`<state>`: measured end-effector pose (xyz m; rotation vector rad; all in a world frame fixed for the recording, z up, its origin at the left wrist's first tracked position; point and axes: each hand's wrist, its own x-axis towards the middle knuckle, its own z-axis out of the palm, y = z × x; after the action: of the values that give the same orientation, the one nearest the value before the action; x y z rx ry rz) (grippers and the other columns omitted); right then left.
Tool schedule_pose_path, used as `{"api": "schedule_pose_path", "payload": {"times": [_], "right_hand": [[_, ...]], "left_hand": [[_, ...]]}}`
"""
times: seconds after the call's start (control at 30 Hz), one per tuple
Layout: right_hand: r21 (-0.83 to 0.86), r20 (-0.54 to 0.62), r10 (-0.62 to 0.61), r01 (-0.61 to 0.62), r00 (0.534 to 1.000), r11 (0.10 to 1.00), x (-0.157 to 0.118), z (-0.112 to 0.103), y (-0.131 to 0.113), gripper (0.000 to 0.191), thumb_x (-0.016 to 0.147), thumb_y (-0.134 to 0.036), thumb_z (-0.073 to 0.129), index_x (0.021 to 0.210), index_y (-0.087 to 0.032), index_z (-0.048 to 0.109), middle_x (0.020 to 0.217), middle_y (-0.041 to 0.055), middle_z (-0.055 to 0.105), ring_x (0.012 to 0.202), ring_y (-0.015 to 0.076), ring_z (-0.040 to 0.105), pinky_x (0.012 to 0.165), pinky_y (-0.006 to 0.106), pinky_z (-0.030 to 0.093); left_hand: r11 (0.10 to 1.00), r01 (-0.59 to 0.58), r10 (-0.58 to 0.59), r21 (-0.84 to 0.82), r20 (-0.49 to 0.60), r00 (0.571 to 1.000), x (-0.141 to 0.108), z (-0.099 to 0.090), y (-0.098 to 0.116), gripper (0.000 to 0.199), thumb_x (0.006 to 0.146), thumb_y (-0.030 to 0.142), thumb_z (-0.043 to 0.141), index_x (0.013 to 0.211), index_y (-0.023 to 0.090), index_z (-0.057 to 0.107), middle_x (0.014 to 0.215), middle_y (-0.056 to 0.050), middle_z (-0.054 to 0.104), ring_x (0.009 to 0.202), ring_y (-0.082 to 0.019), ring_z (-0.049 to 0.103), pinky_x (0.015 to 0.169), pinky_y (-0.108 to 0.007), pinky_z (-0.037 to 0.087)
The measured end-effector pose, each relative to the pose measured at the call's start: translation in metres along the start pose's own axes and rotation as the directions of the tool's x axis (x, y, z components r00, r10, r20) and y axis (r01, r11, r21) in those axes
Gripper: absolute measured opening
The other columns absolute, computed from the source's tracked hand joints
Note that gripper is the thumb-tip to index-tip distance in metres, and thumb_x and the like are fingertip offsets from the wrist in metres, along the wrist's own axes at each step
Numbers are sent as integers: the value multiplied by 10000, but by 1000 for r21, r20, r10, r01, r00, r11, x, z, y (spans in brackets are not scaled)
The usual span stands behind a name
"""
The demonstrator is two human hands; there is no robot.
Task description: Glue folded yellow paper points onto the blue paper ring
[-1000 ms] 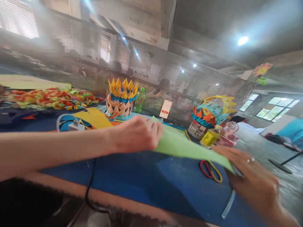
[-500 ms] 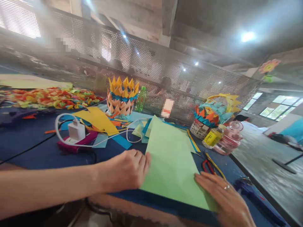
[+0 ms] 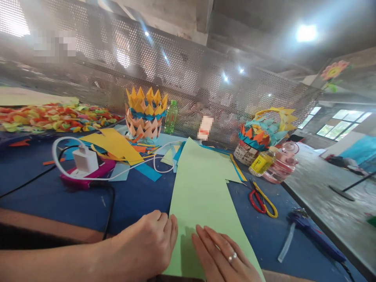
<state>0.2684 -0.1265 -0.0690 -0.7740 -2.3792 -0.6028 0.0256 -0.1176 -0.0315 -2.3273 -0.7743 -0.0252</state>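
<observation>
A long light green sheet of paper (image 3: 202, 196) runs from the near table edge toward the middle of the table. My left hand (image 3: 154, 241) is closed at its left edge, fingers curled, the thumb out of sight. With fingers stretched out, my right hand (image 3: 225, 254) lies on the lower part of the sheet; a ring with pale beads is on one finger. Right of the sheet are red-and-yellow-handled scissors (image 3: 263, 199) and a blue glue gun (image 3: 319, 235) with a clear glue stick lying by it.
A white charger (image 3: 85, 159) with a looped cable sits on a purple power strip (image 3: 69, 178). Behind are paper strips (image 3: 116, 145), a folded-paper basket (image 3: 145, 115), a green bottle (image 3: 171, 117) and a heap of folded paper pieces (image 3: 55, 117). Another paper basket (image 3: 249, 145) stands beside a yellow-labelled bottle (image 3: 260, 163) and a pink jug (image 3: 280, 166).
The green sheet reaches lower in view, closer to me. My right hand has moved left from the sheet's right edge onto its surface. My left hand has shifted down along the left edge.
</observation>
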Motion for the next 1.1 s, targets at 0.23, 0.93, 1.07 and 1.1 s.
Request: {"api": "schedule_pose_path", "payload": {"times": [0.23, 0.93, 1.07, 1.1], "right_hand": [[88, -251, 136, -118, 958, 989, 15, 33, -19, 395, 947, -114, 409, 1185, -221, 706, 1053, -22, 783, 900, 169, 758, 801, 283, 591], [390, 862, -14, -646, 507, 656, 109, -24, 59, 294, 912, -230, 464, 623, -195, 425, 579, -58, 391, 550, 79, 383, 511, 204, 267], [433, 896, -183, -703, 405, 564, 120, -2, 86, 274, 887, -286, 502, 644, -201, 407, 587, -74, 314, 533, 67, 304, 495, 207, 239], [431, 900, -214, -710, 379, 556, 121, 4, 92, 273, 881, -312, 514, 649, -201, 425, 578, -76, 313, 521, 66, 293, 485, 211, 230]], "left_hand": [[997, 28, -26, -72, 37, 999, -6, 2, 4, 174, 779, 114, 620, 926, 141, 708, 667, -25, 605, 551, -185, 527, 477, -353, 312], [442, 465, -111, -768, 467, 877, 27, 1, -64, 161, 798, 266, 606, 684, 179, 678, 686, -16, 676, 635, -168, 629, 558, -234, 378], [80, 545, -127, -835, 534, 836, 31, 16, -62, 198, 777, 304, 553, 671, 161, 637, 596, 31, 534, 590, -134, 543, 531, -207, 369], [9, 575, -130, -818, 569, 812, 31, 20, -59, 194, 760, 309, 550, 656, 161, 618, 570, 36, 506, 568, -134, 534, 512, -207, 369]]}}
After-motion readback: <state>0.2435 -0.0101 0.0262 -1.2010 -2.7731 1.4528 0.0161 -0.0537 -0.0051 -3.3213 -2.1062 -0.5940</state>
